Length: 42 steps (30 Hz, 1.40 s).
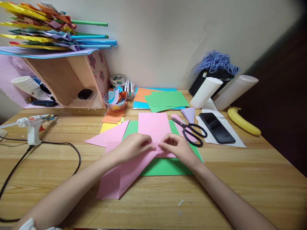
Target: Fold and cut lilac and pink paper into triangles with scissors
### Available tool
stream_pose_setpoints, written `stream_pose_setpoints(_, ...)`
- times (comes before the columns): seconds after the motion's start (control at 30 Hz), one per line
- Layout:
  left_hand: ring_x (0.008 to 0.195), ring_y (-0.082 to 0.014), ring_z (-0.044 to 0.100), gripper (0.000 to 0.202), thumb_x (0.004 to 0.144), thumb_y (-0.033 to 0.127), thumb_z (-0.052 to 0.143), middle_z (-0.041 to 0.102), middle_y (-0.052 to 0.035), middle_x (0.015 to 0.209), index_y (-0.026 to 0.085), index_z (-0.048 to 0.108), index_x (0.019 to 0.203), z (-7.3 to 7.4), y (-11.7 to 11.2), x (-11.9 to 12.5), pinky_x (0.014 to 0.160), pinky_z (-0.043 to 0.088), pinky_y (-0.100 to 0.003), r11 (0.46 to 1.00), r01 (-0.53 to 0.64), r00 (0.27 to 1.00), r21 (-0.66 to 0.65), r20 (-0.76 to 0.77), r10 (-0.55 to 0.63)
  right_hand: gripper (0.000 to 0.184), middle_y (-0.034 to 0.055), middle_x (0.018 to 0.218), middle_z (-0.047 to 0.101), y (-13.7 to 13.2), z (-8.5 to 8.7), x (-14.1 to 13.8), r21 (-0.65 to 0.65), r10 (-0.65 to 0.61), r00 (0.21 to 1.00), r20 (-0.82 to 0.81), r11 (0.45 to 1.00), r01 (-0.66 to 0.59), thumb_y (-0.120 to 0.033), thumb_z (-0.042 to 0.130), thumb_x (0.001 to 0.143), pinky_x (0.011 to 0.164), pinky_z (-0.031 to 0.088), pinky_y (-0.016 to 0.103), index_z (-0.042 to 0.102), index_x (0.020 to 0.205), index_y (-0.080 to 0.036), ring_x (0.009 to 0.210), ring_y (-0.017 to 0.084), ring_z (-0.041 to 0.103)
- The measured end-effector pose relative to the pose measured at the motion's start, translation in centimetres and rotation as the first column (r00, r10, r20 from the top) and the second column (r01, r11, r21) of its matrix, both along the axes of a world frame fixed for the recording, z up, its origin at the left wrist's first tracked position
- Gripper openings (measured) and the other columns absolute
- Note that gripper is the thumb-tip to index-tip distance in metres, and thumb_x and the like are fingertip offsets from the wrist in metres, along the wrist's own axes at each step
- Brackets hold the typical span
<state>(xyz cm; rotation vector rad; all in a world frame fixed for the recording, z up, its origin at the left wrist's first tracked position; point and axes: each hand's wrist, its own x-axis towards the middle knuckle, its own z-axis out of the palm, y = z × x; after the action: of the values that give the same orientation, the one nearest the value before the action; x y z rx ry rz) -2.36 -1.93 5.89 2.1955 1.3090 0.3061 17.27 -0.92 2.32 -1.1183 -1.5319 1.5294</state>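
A sheet of pink paper [130, 171], folded over on a slant, hangs between my hands above the table. My left hand [135, 145] is closed on its upper edge, thumb and fingers pinching. Close beside it, my right hand [176, 145] pinches the same sheet at its right corner. Beneath lie a green sheet [165, 167] and another pink sheet [153, 124]. A pink triangle of paper [110, 134] rests to the left. Black-handled scissors [189, 129] lie just beyond my right hand, over a further pink piece.
A white glue gun [33, 129] with a black cord stands at left. At right are a phone [217, 127], a banana [244, 121] and white rolls [207, 92]. Along the back are green paper [166, 100], a tub of scraps [116, 100] and a box [96, 72] bearing paper flowers.
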Motion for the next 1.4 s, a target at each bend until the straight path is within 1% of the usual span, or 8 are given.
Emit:
stream_pose_setpoints(0.27,0.056,-0.0097,0.044,0.031,0.086,0.039,0.045,0.056,0.0009,0.062,0.016,0.055,0.068,0.1,0.0,0.1,0.052,0.025,-0.021,1.0,0.003,1.0,-0.003,-0.014,-0.003,0.02,-0.0011,0.063,0.058,-0.1,-0.4,-0.1,0.031,-0.039,0.999,-0.009,0.999,0.039,-0.033,0.068,0.07,0.056,0.045,0.025,0.057,0.067,-0.017,0.058,0.012,0.056)
stream_pose_setpoints(0.5,0.054,-0.0095,0.043,0.033,0.085,0.041,0.045,0.055,0.0013,0.061,0.015,0.054,0.067,-0.2,0.1,0.2,0.051,0.025,-0.021,0.999,-0.005,1.0,-0.033,0.029,0.006,0.018,-0.0012,0.064,0.058,-0.2,-0.4,-0.2,0.105,-0.058,0.998,0.008,0.993,0.057,-0.031,0.068,0.07,0.057,0.043,0.024,0.058,0.066,-0.017,0.059,0.011,0.053)
stream_pose_setpoints(0.7,0.059,-0.0112,0.047,0.031,0.086,0.04,0.045,0.06,-0.0009,0.068,0.015,0.058,0.071,-0.3,0.2,0.1,0.053,0.028,-0.021,0.998,-0.043,0.998,-0.051,0.044,0.045,0.017,0.0,0.065,0.06,-0.3,-0.2,-0.3,0.125,-0.08,0.997,-0.005,0.989,0.079,-0.03,0.068,0.07,0.058,0.043,0.024,0.06,0.067,-0.016,0.061,0.011,0.054)
stream_pose_setpoints(0.87,0.061,-0.0121,0.049,0.031,0.086,0.039,0.044,0.061,-0.0018,0.069,0.016,0.059,0.073,-0.5,0.3,0.1,0.054,0.028,-0.022,0.998,-0.049,0.998,-0.034,0.025,0.05,0.018,0.0002,0.065,0.06,-0.3,-0.2,-0.3,0.107,-0.102,0.994,-0.028,0.989,0.104,-0.031,0.07,0.069,0.056,0.044,0.024,0.059,0.066,-0.016,0.06,0.011,0.055)
stream_pose_setpoints(0.97,0.062,-0.0126,0.051,0.029,0.086,0.037,0.044,0.062,-0.0021,0.071,0.016,0.06,0.075,-0.3,0.3,0.1,0.055,0.029,-0.022,0.997,-0.063,0.998,-0.032,0.017,0.064,0.02,-0.0007,0.065,0.06,-0.1,-0.3,-0.3,0.058,-0.131,0.988,-0.086,0.989,0.136,-0.03,0.073,0.065,0.055,0.046,0.024,0.058,0.069,-0.017,0.058,0.011,0.057)
stream_pose_setpoints(1.1,0.064,-0.0128,0.052,0.027,0.086,0.035,0.043,0.063,-0.002,0.073,0.016,0.06,0.076,0.0,0.3,0.1,0.056,0.03,-0.022,0.996,-0.077,0.997,-0.04,0.013,0.077,0.027,-0.0015,0.065,0.061,0.5,-0.6,0.0,-0.029,-0.11,0.986,-0.127,0.994,0.108,-0.029,0.075,0.061,0.058,0.05,0.025,0.062,0.08,-0.016,0.058,0.011,0.06)
stream_pose_setpoints(1.17,0.064,-0.0128,0.052,0.027,0.087,0.035,0.043,0.063,-0.0019,0.073,0.017,0.06,0.076,0.1,0.2,0.1,0.057,0.031,-0.023,0.996,-0.075,0.997,-0.038,0.015,0.076,0.027,-0.0011,0.064,0.062,0.7,-0.6,0.1,-0.052,-0.099,0.987,-0.125,0.994,0.093,-0.029,0.075,0.06,0.059,0.05,0.024,0.063,0.081,-0.016,0.057,0.011,0.061)
stream_pose_setpoints(1.4,0.064,-0.0128,0.051,0.026,0.087,0.034,0.042,0.062,-0.0016,0.073,0.017,0.058,0.075,0.0,0.3,0.0,0.057,0.031,-0.023,0.997,-0.06,0.998,-0.043,0.028,0.061,0.022,-0.0003,0.064,0.065,0.9,-0.6,0.3,-0.043,-0.115,0.984,-0.136,0.993,0.11,-0.029,0.074,0.062,0.057,0.051,0.024,0.065,0.077,-0.017,0.056,0.011,0.061)
